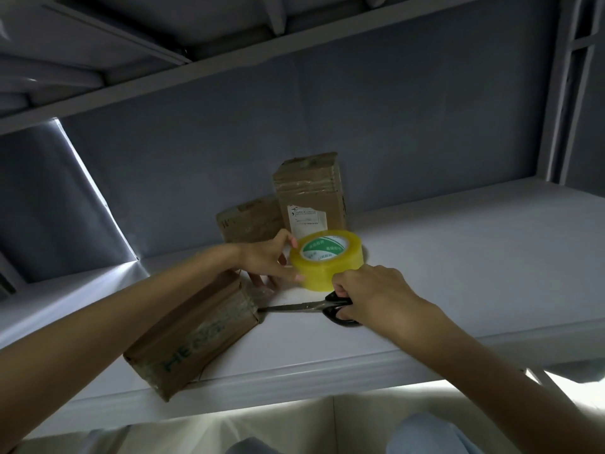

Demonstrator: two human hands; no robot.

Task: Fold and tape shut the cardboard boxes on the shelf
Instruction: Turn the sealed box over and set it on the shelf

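1. Pale white shelf [442, 273], front lip nearest the viewer; it carries every item listed below.
2. Long brown cardboard box with green lettering and clear tape over its seams [193, 332], lying flat on the shelf at the front left, one corner overhanging the lip, its far end pointing toward the hands.
3. Black-handled metal scissors [314, 308], blades pointing left with the tips at the far end of the long box; whether the blades are parted cannot be told.
4. Right hand [370, 296], fingers curled through the scissor handles, its grip holding the scissors.
5. Yellowish roll of clear packing tape with a green-and-white core label [327, 262], just behind the right hand.
6. Left hand [271, 260], thumb and fingers curled round the roll's left side, its grip holding the tape roll.
7. Small brown cardboard box [248, 221], behind the left hand, against the grey back wall [229, 142].
8. Tall upright brown cardboard box with tape bands and a white label [311, 191], just right of the small box, also at the wall.
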